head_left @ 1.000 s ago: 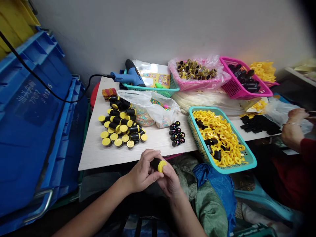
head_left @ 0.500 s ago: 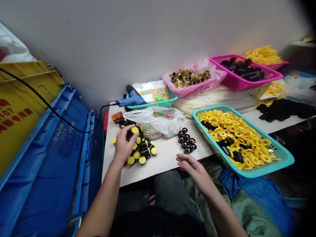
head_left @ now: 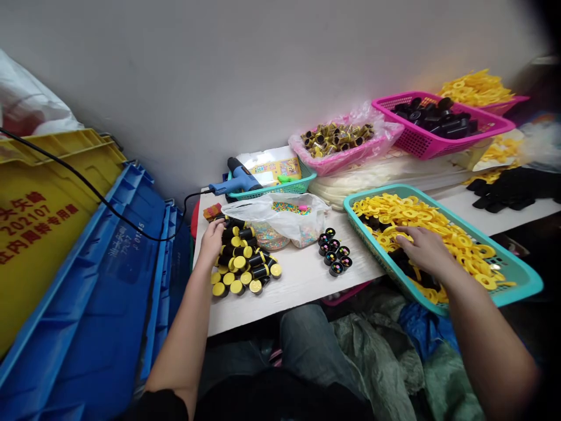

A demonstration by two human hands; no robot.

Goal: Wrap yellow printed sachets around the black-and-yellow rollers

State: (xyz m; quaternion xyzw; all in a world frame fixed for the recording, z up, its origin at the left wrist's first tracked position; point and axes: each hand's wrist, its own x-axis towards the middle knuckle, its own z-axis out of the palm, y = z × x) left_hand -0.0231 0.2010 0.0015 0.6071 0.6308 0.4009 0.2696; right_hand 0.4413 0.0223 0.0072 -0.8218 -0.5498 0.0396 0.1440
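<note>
While the right hand (head_left: 423, 251) is over rings (head_left: 421, 219) at centre right, fingers apart, the left (head_left: 213, 235) is beside tubes (head_left: 239, 262) at centre left, grip indeterminable, and cups (head_left: 335, 274) stand mouth-up, presumably to retain beads (head_left: 346, 263).

Left hand (head_left: 213, 235) stretched forward; right hand (head_left: 424, 250) palm down; hands apart.

I list, first: black cylinders with yellow caps (head_left: 239, 262), heaped close together on the table (head_left: 272, 305), some upright, others on their sides. Second: yellow rings (head_left: 412, 209) with tabs, piled loose in the teal basket (head_left: 523, 290), black pieces (head_left: 372, 223) among them.
</note>
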